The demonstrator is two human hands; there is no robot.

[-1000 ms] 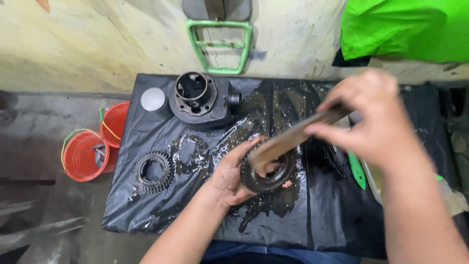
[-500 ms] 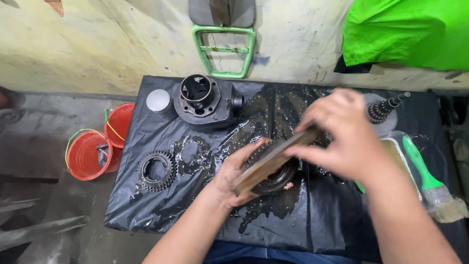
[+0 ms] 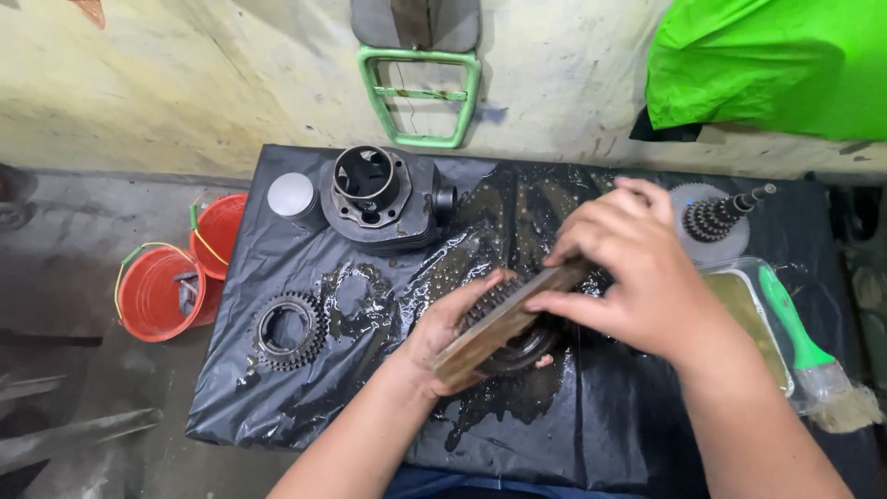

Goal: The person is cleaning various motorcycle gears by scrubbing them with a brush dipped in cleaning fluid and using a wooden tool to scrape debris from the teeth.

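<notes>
Right hand (image 3: 637, 277) gripped the upper end of a flat wooden brush (image 3: 504, 325), fingers curled over its top, while the left hand (image 3: 443, 337) cupped a dark round gear (image 3: 517, 337) from below and held it against the wet black plastic sheet (image 3: 277, 407) that covered the low table. That brush lay across the gear with its long axis slanted, low end pointing toward the person's left, high end up and to the right. Around it on the sheet sat a finned engine cylinder (image 3: 379, 199), a loose toothed ring (image 3: 288, 330), a stepped gear shaft (image 3: 716, 217) and a green-handled paintbrush (image 3: 804, 342) by a tray. 2 red buckets (image 3: 162, 291) stood on the concrete floor beside a stained wall.
</notes>
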